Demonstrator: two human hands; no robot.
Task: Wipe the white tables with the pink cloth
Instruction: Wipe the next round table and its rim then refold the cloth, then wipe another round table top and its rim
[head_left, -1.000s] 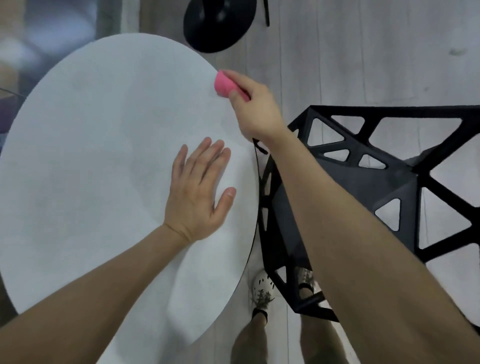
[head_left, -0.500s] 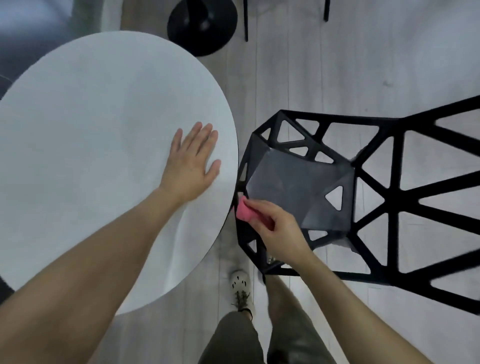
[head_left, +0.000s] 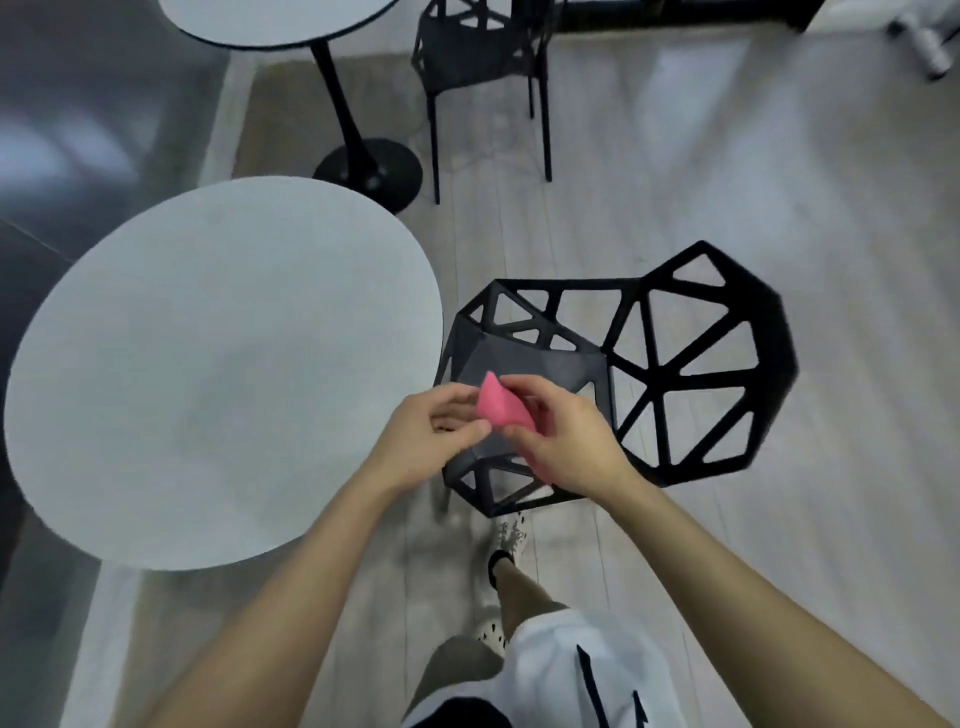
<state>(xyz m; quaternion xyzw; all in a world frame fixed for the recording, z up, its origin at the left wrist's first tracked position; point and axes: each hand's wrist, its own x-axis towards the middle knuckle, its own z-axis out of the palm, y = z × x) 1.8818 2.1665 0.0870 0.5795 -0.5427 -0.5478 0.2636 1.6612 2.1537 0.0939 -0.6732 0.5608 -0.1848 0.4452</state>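
The pink cloth (head_left: 497, 408) is folded small and held in the air between both hands, above a black chair seat. My left hand (head_left: 428, 439) pinches its left side and my right hand (head_left: 563, 441) grips its right side. The near round white table (head_left: 208, 364) lies to the left of my hands, with nothing on it. A second round white table (head_left: 270, 21) shows at the top edge, farther away.
A black lattice chair (head_left: 675, 374) stands right beside the near table, under my hands. Another black chair (head_left: 478, 57) and the far table's black pedestal base (head_left: 369, 166) stand behind. My legs and shoes are on the pale wooden floor (head_left: 779, 208) below.
My left hand lifted off the near table and joined my right hand on the cloth. I have drawn back from the table, so more of the room shows.
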